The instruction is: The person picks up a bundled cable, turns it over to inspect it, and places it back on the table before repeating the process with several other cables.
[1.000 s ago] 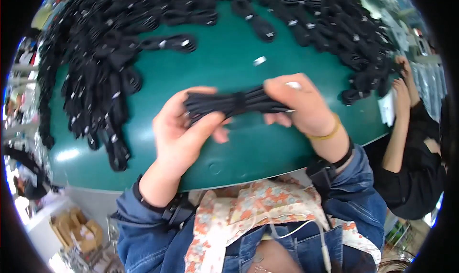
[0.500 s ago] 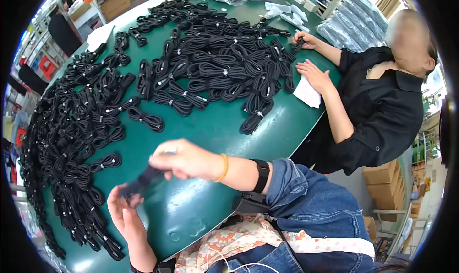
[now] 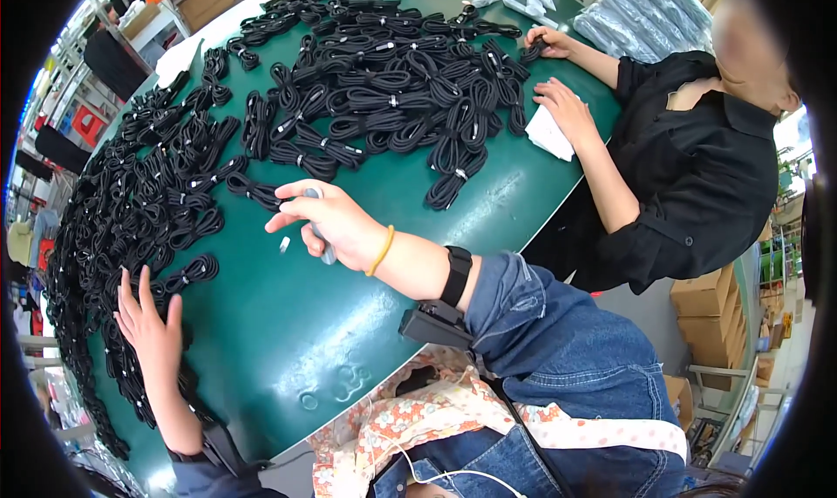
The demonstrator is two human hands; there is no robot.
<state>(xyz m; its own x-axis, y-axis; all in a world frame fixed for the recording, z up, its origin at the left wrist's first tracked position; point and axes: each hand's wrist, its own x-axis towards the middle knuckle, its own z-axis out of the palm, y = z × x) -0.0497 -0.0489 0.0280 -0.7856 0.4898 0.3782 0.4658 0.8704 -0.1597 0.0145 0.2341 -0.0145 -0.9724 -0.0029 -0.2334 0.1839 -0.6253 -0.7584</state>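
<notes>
My left hand (image 3: 150,331) reaches over the left pile of black cord bundles (image 3: 131,228), fingers spread, gripping nothing I can see. Out over the green table, my right hand (image 3: 336,226) has a slim grey rod-like tool (image 3: 328,252) tucked in its grasp; its index finger points left, and the tool's exact kind is unclear. Just left of those fingers is a small white slip (image 3: 284,244). A single looped cord bundle (image 3: 251,189) lies beyond this hand. Another bundle (image 3: 193,273) rests beside my left fingertips.
A large heap of cord bundles (image 3: 384,97) covers the far middle of the green table (image 3: 261,324). At the right, a co-worker in black (image 3: 697,176) holds a cord bundle, the other hand on white paper (image 3: 549,134). Plastic-wrapped packs (image 3: 645,14) sit at the far right.
My left hand has moved left to the pile and opened; the dark bundle that was between my hands is no longer there. My right hand has risen farther over the table.
</notes>
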